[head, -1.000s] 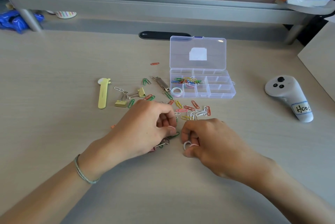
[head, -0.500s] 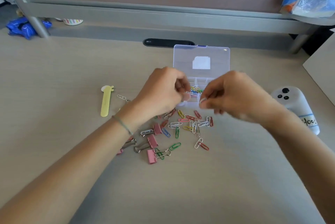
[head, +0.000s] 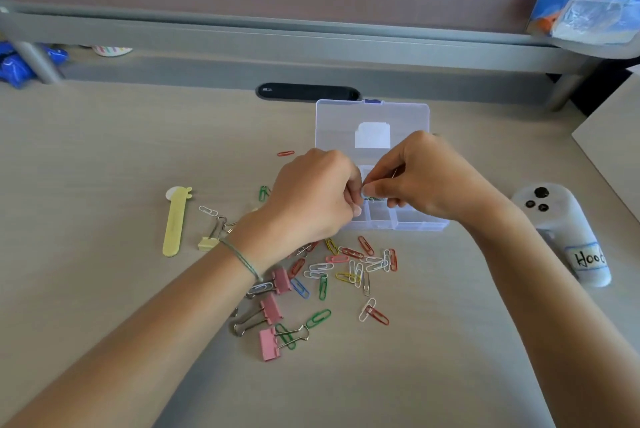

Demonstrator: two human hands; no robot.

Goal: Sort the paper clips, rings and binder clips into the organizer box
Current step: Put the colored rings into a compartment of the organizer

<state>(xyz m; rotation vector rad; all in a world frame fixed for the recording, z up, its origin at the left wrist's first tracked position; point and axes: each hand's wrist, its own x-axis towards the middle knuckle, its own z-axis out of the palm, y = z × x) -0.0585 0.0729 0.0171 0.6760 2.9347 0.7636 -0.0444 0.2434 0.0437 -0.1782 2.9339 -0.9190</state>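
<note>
Left hand (head: 313,197): knuckles up, fingers curled inward, tips pinched together over the front left part of the organizer box (head: 398,225). Forearm reaching in from the lower left, thin green bracelet (head: 242,259) at the wrist. Right hand (head: 420,179): likewise curled, thumb and forefinger pinched, tips meeting those of the left hand; forearm coming in from the lower right. Something small and pale held at the point where the fingertips meet, too hidden to name; unclear which hand has the grip on it.

Directly under the hands: clear box with lid (head: 372,122) standing open at the back, white label on the lid, a few coloured clips glimpsed in one compartment between the fingers; which compartment, impossible to say.

Nearer, on the desk (head: 104,150): scattered paper clips (head: 356,266) in red, white, yellow, green, blue and pink, just in front of the box. Left of those, below the left wrist: three pink binder clips (head: 270,344), one crossed by a green paper clip. Farther left: yellow binder clip (head: 207,243) and a yellow flat stick (head: 175,225). Single red paper clip (head: 285,153) lying alone left of the lid.

Right of the box, well apart: white controller (head: 561,237) with a handwritten label. At the desk's back edge: black oval grommet (head: 308,92).
</note>
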